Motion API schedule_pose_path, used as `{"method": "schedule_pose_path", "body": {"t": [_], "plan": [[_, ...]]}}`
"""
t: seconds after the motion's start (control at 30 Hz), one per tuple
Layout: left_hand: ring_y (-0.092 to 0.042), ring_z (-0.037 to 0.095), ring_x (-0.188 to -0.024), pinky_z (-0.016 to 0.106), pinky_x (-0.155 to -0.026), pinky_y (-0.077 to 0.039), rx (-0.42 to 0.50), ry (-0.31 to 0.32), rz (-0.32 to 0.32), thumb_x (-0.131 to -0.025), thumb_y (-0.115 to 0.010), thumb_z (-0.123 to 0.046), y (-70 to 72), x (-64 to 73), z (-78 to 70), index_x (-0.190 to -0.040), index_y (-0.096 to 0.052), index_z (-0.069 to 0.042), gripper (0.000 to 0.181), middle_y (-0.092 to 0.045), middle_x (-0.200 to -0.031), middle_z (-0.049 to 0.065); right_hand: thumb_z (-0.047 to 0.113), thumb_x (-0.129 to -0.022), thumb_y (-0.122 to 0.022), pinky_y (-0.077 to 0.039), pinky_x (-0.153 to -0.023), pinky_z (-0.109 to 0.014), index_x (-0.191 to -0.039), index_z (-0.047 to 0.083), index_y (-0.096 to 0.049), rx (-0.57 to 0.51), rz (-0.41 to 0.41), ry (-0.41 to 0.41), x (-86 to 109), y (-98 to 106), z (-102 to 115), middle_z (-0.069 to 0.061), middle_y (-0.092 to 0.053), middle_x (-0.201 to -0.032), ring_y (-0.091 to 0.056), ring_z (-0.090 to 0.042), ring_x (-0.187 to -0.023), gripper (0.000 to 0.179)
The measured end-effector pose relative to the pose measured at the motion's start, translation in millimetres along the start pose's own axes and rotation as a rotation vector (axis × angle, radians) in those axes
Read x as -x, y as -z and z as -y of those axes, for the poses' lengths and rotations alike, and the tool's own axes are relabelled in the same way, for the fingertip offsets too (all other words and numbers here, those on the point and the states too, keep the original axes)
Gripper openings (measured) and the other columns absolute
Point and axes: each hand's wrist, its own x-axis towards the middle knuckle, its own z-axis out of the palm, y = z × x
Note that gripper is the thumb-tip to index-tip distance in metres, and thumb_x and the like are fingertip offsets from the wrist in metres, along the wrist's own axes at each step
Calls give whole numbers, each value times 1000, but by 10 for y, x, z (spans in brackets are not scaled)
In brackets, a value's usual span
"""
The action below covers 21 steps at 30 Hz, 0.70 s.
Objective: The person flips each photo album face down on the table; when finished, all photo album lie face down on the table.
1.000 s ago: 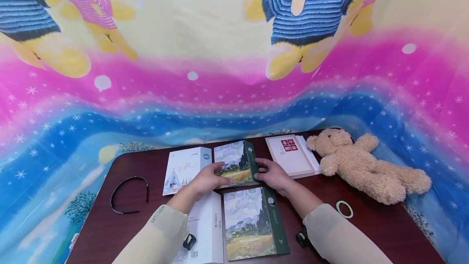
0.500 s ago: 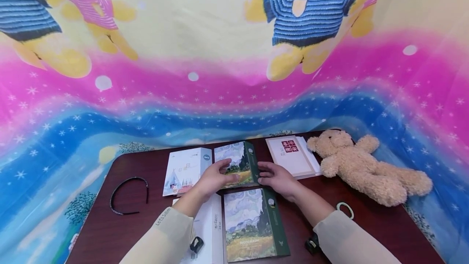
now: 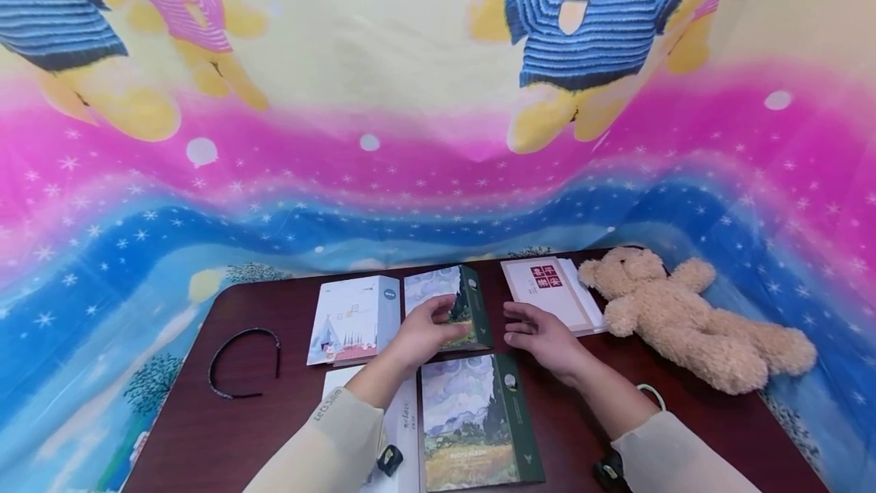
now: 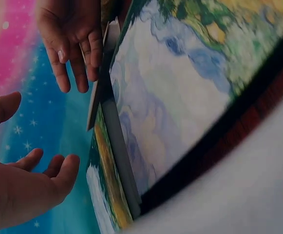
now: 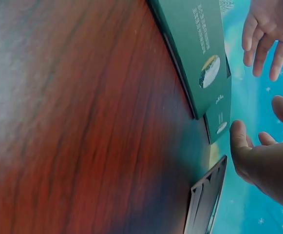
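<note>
In the head view, my left hand [image 3: 426, 332] hovers over the rear photo album [image 3: 433, 284], fingers loosely bent and holding nothing. To the right of this album's green spine, my right hand [image 3: 546, 339] hangs over the table with its fingers loose. Its palm faces the left hand. A matching photo album [image 3: 468, 424] with a painted landscape cover lies nearer to me. Both hands show in the left wrist view, the left hand [image 4: 27, 190] low and the right hand [image 4: 75, 36] above, apart from the painted covers. The right wrist view shows the right hand [image 5: 268, 156] clear of the green spines.
Two white albums lie to the left, one behind [image 3: 349, 318] and one in front [image 3: 407, 440], partly under the left sleeve. A pale album with red characters [image 3: 530, 280] and a teddy bear [image 3: 684, 318] lie back right. A headband [image 3: 214, 364] rests at left; a pale green ring [image 3: 653, 392] is partly hidden.
My right hand has left the rear album's spine and moved right. My left hand has come off its left side and shifted right above the cover. The albums keep their places.
</note>
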Motion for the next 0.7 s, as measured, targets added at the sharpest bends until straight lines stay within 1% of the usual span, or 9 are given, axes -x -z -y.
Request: {"method": "schedule_pose_path", "body": {"t": [0.13, 0.27, 0.37, 0.5, 0.7], "plan": [[-43, 38, -144, 52, -107, -47, 25, -2, 10, -90, -81, -25, -101, -24, -43, -155, -48, -14, 74, -45, -157, 18, 9, -101, -67, -51, -105, -43, -157, 4, -41, 18, -20, 18, 52, 57, 0, -25, -42, -157, -52, -41, -137, 62], [-46, 38, -142, 51, -107, -47, 28, -12, 15, -89, -82, -25, -197, -51, -69, -155, -48, -13, 75, -46, -157, 18, 8, -100, -67, -53, -100, -38, -156, 2, -42, 42, -48, 28, 95, 112, -3, -25, -43, -156, -53, -41, -135, 62], [-48, 38, -139, 50, -107, -48, 23, -21, 9, -88, -83, -24, -269, -85, -70, -153, -50, -12, 74, -47, -156, 18, 7, -99, -67, -55, -96, -33, -155, 1, -42, 64, -78, 37, 119, 167, -28, -25, -46, -154, -53, -41, -134, 61], [-48, 38, -137, 50, -106, -48, 38, -17, -6, -87, -84, -21, -356, -122, -58, -152, -51, -10, 75, -48, -155, 16, 8, -99, -68, -55, -92, -28, -153, 1, -45, 95, -129, 42, 136, 258, -87, -24, -51, -149, -56, -39, -132, 60], [-50, 38, -135, 48, -104, -50, 69, -1, -26, -84, -85, -17, -453, -170, -34, -150, -54, -10, 73, -50, -152, 17, 9, -99, -69, -56, -91, -29, -152, 2, -47, 166, -195, 55, 166, 376, -148, -24, -53, -148, -58, -39, -128, 57]]}}
